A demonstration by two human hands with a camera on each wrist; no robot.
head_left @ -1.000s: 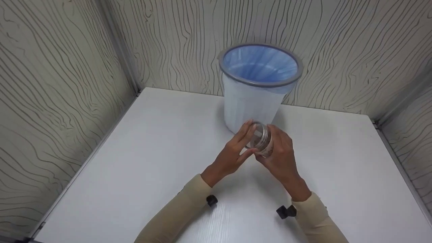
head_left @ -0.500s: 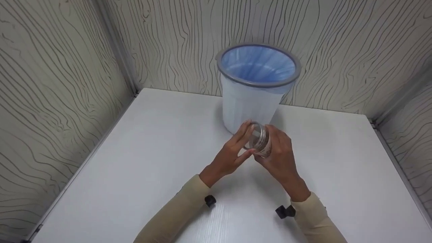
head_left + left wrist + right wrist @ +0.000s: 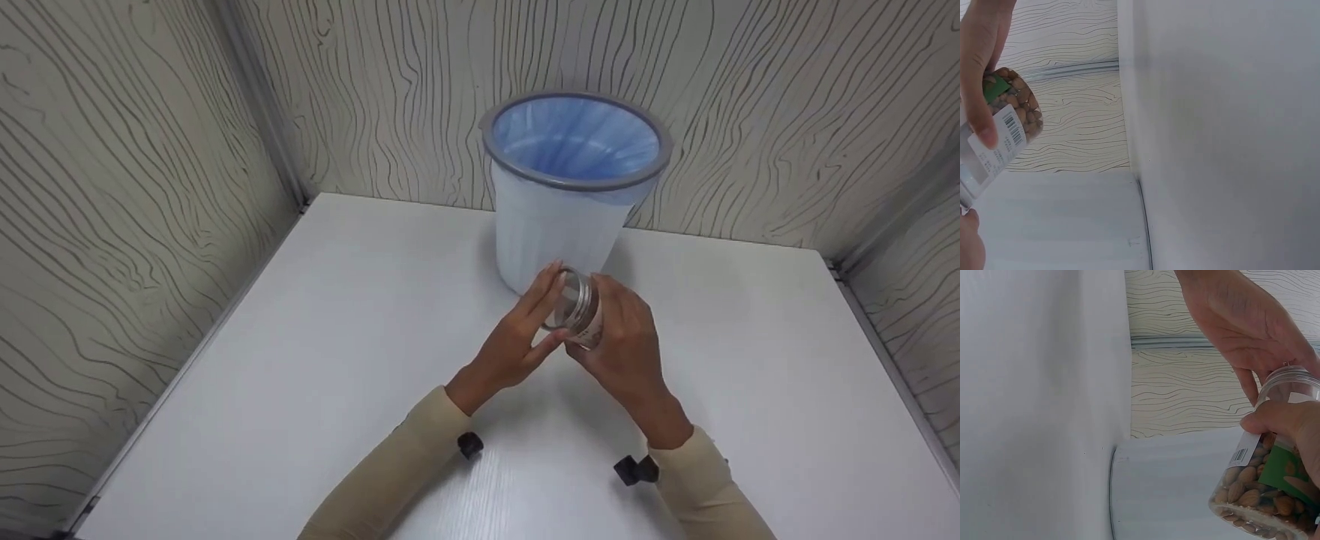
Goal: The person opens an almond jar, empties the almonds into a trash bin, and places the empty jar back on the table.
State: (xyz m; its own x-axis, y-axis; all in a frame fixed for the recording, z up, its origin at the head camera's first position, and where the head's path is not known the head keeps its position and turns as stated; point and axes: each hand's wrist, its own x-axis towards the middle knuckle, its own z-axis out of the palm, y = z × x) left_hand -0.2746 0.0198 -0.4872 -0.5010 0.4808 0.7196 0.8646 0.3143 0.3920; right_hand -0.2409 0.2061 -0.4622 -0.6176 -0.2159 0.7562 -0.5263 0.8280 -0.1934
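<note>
My right hand (image 3: 626, 341) grips a clear jar (image 3: 589, 331), its thumb lying across the label in the right wrist view. Almonds (image 3: 1249, 495) fill the jar's bottom part, behind a white and green label (image 3: 1283, 469). The jar is tilted, its threaded neck end (image 3: 1292, 372) toward my left hand (image 3: 514, 341). That hand holds this end between thumb and fingers. Whether a separate lid sits there cannot be made out clearly. Both hands are above the table, in front of the bin.
Behind the hands a white bin (image 3: 551, 229) with a grey rim and a blue liner (image 3: 577, 142) stands on the white table (image 3: 315, 337). Walls with a wood-grain pattern (image 3: 390, 97) enclose the table at the back and both sides.
</note>
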